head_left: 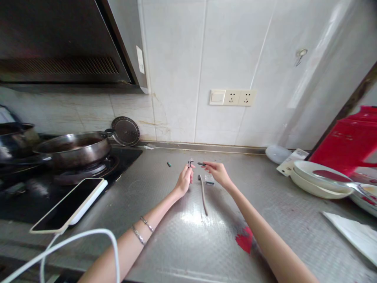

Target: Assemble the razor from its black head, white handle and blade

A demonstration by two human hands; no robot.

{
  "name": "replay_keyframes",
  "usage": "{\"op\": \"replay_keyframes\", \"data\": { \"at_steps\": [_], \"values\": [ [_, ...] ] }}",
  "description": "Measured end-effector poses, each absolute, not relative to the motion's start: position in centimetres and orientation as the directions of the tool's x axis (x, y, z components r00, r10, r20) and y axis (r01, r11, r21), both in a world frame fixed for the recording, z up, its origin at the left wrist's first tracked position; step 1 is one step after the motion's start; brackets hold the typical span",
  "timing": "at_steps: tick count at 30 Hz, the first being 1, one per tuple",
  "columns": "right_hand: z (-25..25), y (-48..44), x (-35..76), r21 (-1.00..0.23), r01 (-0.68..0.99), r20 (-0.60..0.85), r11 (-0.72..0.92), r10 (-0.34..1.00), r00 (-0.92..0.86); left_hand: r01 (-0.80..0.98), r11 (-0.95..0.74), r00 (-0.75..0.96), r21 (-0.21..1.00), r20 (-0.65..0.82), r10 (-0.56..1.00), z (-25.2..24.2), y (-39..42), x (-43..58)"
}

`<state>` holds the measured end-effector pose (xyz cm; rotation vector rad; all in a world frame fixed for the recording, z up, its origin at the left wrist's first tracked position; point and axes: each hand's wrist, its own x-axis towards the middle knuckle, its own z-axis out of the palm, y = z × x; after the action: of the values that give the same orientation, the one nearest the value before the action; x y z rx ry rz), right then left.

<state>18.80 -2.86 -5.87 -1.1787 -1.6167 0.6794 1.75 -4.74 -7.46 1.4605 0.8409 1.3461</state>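
My left hand (184, 179) is closed around a small item (190, 162) whose dark, hook-like end and pale part stick out above the fingers; its kind is too small to make out. Just to the right, my right hand (217, 172) pinches a short, dark, stick-like piece (201, 164), its tip pointing at the left hand's item with a small gap between. Below the hands lies a thin beige stick with a dark head (203, 196). Beside it is a small clear packet (209, 180). A short dark-green cylinder (169, 164) rests to the left on the metal counter (165, 224).
At left, a steel pan (73, 147) sits on the black stove, with a phone (69, 206) and white cable (79, 235) nearer me. Bowls (319, 184), a red jug (347, 137) and white paper (353, 236) stand right. A red patch (245, 239) marks the counter.
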Motion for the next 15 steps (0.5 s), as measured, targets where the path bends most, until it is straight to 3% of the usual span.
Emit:
{"op": "replay_keyframes", "data": {
  "at_steps": [5,15],
  "values": [
    [-5.1,-3.4,18.7,-0.802,0.396,0.483,0.447,0.875,-0.009,0.063,-0.422,0.309,0.904,0.384,0.870,-8.3,-5.4,2.6],
    [-4.4,-4.0,18.3,-0.777,0.366,0.523,0.513,0.849,-0.078,0.035,-0.414,0.315,0.910,0.383,0.868,-8.7,-5.6,2.8]
  ]
}}
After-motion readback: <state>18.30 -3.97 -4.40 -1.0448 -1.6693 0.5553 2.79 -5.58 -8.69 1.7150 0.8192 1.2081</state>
